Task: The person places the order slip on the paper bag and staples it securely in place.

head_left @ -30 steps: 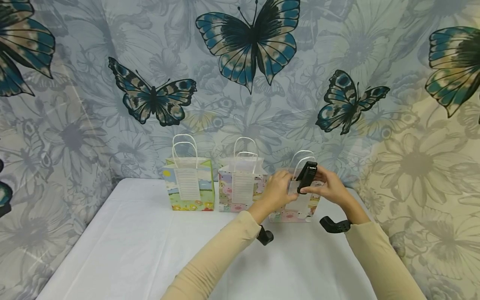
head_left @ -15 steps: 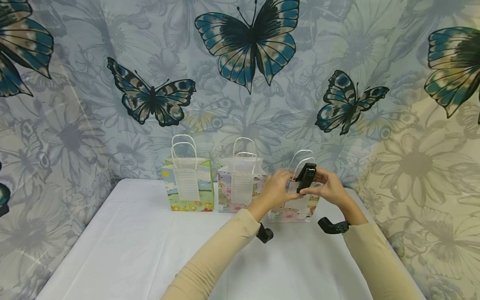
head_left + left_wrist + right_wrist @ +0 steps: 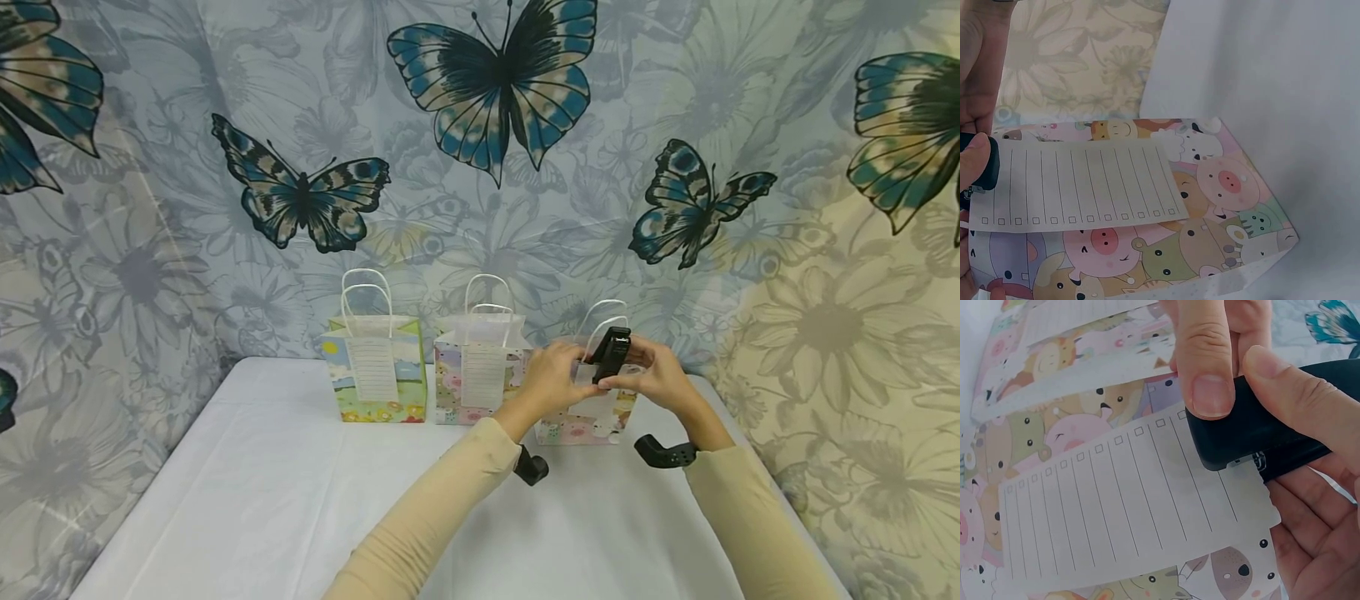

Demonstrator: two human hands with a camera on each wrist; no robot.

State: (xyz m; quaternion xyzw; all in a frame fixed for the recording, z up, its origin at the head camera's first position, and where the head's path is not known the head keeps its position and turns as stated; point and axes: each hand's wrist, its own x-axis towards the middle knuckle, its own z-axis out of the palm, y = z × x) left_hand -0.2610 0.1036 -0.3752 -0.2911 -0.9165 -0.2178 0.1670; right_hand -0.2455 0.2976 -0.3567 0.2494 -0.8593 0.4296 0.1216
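A black stapler point(image 3: 612, 354) is clamped over the top of a paper gift bag point(image 3: 577, 431) with cartoon animals. Between the stapler and the bag lies a white lined checklist sheet point(image 3: 1110, 494). My right hand point(image 3: 656, 379) grips the stapler, thumb on its upper arm and fingers beneath. From the other side, my left hand point(image 3: 551, 379) presses its thumb on the stapler's head, as the right wrist view shows. The left hand's other fingers curl at the bag's top edge, partly hidden. The bag stands upright, its white handles point(image 3: 606, 321) raised.
Two more gift bags stand to the left: one with animals point(image 3: 453, 400) and one with a green meadow print point(image 3: 382, 410). Each carries a lined sheet in front. They stand on a white-covered table point(image 3: 262, 483) before a butterfly-print cloth backdrop point(image 3: 495, 225).
The left thumb has shifted slightly right to the stapler's lower end, and the two thumb tips are closer together. The bags stay in place; the head view drifts slightly.
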